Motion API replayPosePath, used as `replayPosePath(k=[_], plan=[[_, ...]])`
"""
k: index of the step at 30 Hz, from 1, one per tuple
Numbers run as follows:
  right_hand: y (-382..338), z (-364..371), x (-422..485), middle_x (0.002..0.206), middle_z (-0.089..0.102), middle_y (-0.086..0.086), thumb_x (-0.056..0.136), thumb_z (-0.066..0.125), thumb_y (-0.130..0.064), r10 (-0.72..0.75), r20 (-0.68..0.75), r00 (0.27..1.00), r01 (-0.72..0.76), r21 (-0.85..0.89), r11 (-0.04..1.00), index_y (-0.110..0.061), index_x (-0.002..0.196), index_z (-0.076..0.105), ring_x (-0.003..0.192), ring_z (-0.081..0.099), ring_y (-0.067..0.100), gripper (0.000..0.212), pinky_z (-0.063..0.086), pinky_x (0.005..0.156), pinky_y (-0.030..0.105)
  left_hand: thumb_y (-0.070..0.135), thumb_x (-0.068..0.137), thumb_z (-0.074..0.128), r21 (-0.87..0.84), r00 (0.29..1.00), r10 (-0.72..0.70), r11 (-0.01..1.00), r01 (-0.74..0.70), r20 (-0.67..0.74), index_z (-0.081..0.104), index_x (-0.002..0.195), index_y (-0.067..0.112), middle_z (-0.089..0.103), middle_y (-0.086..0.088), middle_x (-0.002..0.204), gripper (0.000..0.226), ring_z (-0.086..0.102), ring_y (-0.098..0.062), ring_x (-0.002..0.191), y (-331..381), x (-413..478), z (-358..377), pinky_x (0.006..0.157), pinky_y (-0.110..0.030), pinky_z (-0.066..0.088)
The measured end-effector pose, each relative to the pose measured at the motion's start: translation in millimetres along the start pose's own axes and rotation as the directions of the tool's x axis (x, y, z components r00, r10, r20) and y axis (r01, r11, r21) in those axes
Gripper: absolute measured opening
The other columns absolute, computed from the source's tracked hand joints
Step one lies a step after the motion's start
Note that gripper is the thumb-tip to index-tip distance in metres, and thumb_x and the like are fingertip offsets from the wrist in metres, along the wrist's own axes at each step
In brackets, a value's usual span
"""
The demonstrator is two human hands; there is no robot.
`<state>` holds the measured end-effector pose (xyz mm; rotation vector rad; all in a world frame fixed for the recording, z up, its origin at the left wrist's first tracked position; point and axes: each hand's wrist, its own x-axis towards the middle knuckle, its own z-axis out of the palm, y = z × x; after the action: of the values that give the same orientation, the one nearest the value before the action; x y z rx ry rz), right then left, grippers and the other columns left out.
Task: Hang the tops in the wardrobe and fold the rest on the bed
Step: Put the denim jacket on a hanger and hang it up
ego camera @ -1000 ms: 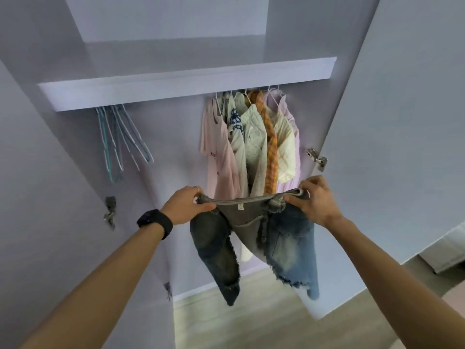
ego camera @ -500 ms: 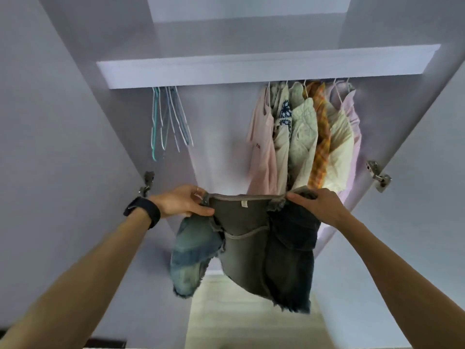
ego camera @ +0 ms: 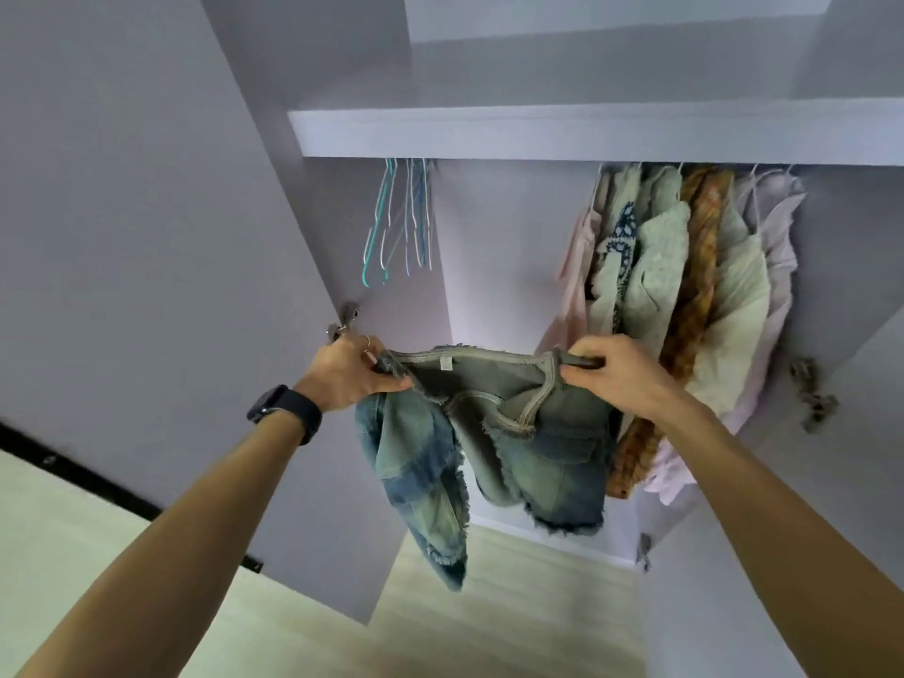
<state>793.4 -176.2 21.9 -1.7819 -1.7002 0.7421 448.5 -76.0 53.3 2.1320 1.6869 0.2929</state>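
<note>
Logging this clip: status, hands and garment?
Left hand, right hand grip frayed faded-blue denim garment by top edge. Hangs free before open wardrobe. Nothing blocking.

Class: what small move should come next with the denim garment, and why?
Probably free the left hand and reach for the empty hangers: it and the right hand grip the denim garment by its top edge, with no hanger in it.

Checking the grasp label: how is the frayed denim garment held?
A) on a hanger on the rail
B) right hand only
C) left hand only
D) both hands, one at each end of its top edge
D: the left hand and the right hand each grip one end of the denim garment, its top edge stretched between them.
</note>
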Motion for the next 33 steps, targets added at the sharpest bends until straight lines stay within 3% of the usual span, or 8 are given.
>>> replayPosePath(k=[3,7,11,14,18,24,27,33], plan=[[7,10,-5,0.068,0.059,-0.001,0.080,0.084,-0.028,0.069,-0.047,0.997,-0.077,-0.195,0.978,-0.020,0.070,0.051,0.067,0.057,0.021,0.035,0.044,0.061,0.037,0.055,0.064,0.088,-0.091,0.987,-0.032,0.995,0.046,0.159,0.062,0.068,0.028,0.062,0.013,0.069,0.038,0.056,-0.003,0.064,2,-14,4,0.051,-0.015,0.038],[10,10,-7,0.065,0.056,-0.014,0.080,0.084,-0.033,0.017,-0.282,0.959,-0.014,0.010,1.000,-0.029,0.074,0.051,0.062,0.053,0.002,0.034,0.041,0.059,0.025,0.029,0.073,0.089,-0.539,0.943,0.003,0.821,0.187,0.333,0.073,0.097,0.012,0.070,0.006,0.079,0.033,0.061,-0.009,0.074,-8,-30,-1,0.063,-0.018,0.046],[-12,22,-8,0.074,0.062,-0.009,0.087,0.077,-0.028,-0.099,-0.116,0.988,0.085,-0.123,0.989,-0.027,0.077,0.062,0.071,0.059,0.014,0.018,0.040,0.062,0.014,0.028,0.074,0.088,-0.574,0.985,-0.052,0.807,0.139,0.165,0.070,0.087,0.017,0.065,0.007,0.077,0.025,0.057,-0.011,0.074,-14,-32,-6,0.068,-0.025,0.047],[-22,34,-11,0.077,0.060,0.003,0.088,0.076,-0.023,-0.086,-0.260,0.962,0.064,-0.090,0.994,-0.012,0.080,0.070,0.069,0.055,0.018,0.015,0.037,0.060,0.019,0.033,0.079,0.084,-0.305,0.988,-0.042,0.952,-0.005,-0.150,0.058,0.075,0.028,0.058,0.014,0.070,0.027,0.055,-0.009,0.069,-15,-35,-2,0.068,-0.021,0.045],[-36,50,-7,0.084,0.058,0.004,0.087,0.078,-0.022,-0.088,-0.236,0.968,0.051,-0.158,0.986,-0.006,0.083,0.070,0.075,0.057,0.023,0.018,0.042,0.069,0.033,0.046,0.090,0.065,0.186,0.946,0.108,0.981,-0.052,-0.306,0.056,0.101,0.026,0.065,0.003,0.088,0.024,0.063,-0.032,0.087,-14,-41,-3,0.071,-0.035,0.041],[-68,71,27,0.080,0.061,-0.002,0.090,0.073,-0.032,-0.099,-0.233,0.967,0.049,-0.212,0.976,-0.016,0.076,0.060,0.074,0.060,0.022,0.025,0.045,0.064,0.035,0.009,0.079,0.068,0.679,0.754,0.487,0.730,-0.075,-0.440,0.065,0.098,0.004,0.065,-0.010,0.095,0.019,0.065,-0.034,0.094,-19,-30,-32,0.085,-0.048,0.050],[-97,78,56,0.085,0.060,-0.006,0.089,0.072,-0.037,-0.128,-0.172,0.977,0.079,-0.267,0.960,-0.027,0.076,0.056,0.082,0.063,0.023,0.024,0.048,0.068,0.035,0.008,0.087,0.040,0.805,0.754,0.536,0.593,-0.015,-0.380,0.069,0.099,0.004,0.068,-0.018,0.119,0.031,0.056,-0.038,0.128,-26,-23,-56,0.107,-0.062,0.040],[-125,79,133,0.122,0.065,-0.002,0.084,0.075,-0.035,-0.127,0.111,0.986,0.149,-0.215,0.965,-0.028,0.117,0.068,0.109,0.060,0.017,0.035,0.047,0.089,0.025,0.005,0.086,0.032,0.911,0.769,0.537,0.387,0.141,-0.348,0.072,0.109,0.011,0.051,-0.025,0.144,0.046,0.043,-0.041,0.138,-39,6,-106,0.110,-0.065,0.036]])
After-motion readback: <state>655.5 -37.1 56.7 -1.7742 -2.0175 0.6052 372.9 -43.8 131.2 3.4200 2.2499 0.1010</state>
